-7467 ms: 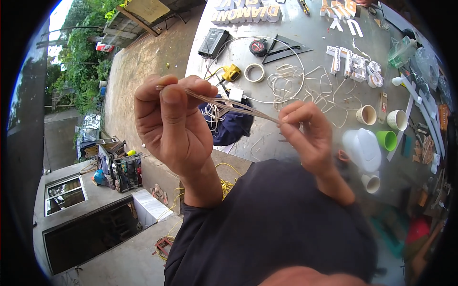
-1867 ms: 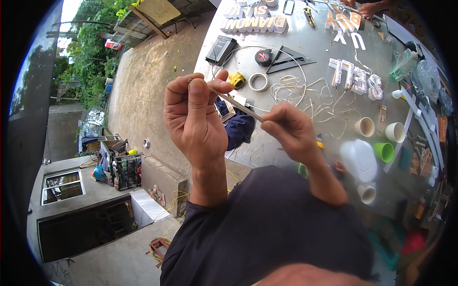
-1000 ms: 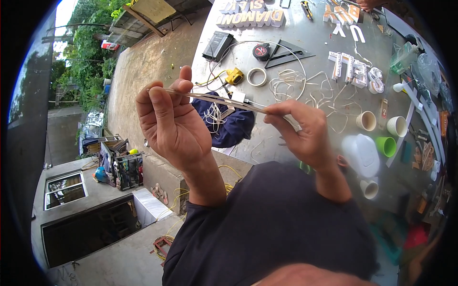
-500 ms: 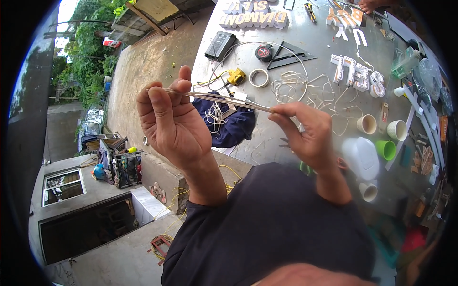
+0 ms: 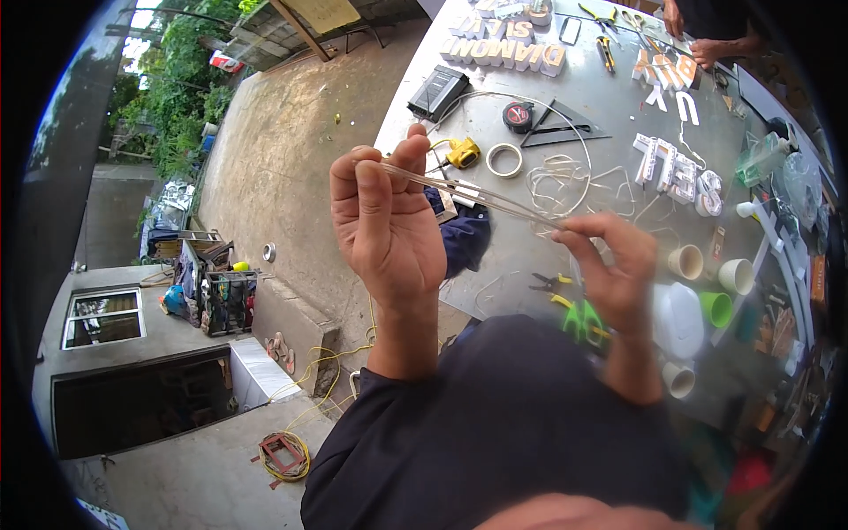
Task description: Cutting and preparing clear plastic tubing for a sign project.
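Stretching between your two hands, the thin pale wires [image 5: 481, 195] ran as a narrow bundle, sloping down to your right. Your left hand [image 5: 393, 225] pinched them between thumb and forefinger, its palm turned toward you and other fingers pointing up. Your right hand [image 5: 621, 265], set lower over the table [image 5: 594, 100], gripped the far part between thumb and forefinger tips. Your left forearm [image 5: 405, 340] stood nearly upright.
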A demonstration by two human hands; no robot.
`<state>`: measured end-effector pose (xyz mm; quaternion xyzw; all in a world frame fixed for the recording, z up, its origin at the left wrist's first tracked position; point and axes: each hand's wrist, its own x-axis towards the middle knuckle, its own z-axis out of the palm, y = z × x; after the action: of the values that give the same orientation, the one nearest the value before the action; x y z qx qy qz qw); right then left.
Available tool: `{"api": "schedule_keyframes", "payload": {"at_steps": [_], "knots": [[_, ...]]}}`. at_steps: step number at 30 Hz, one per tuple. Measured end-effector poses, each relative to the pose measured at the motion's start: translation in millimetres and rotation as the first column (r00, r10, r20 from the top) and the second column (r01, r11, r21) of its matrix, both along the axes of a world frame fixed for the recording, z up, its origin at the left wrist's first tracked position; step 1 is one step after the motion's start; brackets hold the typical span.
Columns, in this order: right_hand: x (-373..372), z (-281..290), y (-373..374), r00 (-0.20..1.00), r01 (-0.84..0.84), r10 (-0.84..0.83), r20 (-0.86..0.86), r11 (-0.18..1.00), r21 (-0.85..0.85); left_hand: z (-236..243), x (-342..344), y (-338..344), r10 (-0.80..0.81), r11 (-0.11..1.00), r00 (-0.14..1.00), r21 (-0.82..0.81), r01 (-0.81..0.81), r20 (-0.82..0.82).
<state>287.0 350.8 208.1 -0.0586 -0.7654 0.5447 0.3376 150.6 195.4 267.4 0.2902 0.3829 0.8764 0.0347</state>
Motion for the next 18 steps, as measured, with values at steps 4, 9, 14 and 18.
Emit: {"api": "schedule_keyframes", "payload": {"at_steps": [4, 9, 14, 18], "knots": [[-8, 8, -2, 0.995, -0.020, 0.013, 0.097, 0.997, 0.070, -38, -24, -26, -0.147, 0.988, 0.963, 0.081, 0.132, 0.225], [-22, -7, -6, 0.886, -0.174, 0.123, 0.448, 0.982, 0.074, -115, -43, -60, 0.005, 0.968, 0.795, -0.203, 0.150, 0.607], [-34, -40, -26, 0.805, -0.301, 0.074, 0.589, 0.906, 0.297, -139, -20, -73, 0.293, 0.585, 0.929, -0.726, -0.361, -0.225], [-44, -37, -46, 0.708, -0.454, 0.094, 0.699, 0.820, 0.349, -107, -13, -66, -0.137, 0.616, 0.801, -0.683, -0.392, -0.583]]}}
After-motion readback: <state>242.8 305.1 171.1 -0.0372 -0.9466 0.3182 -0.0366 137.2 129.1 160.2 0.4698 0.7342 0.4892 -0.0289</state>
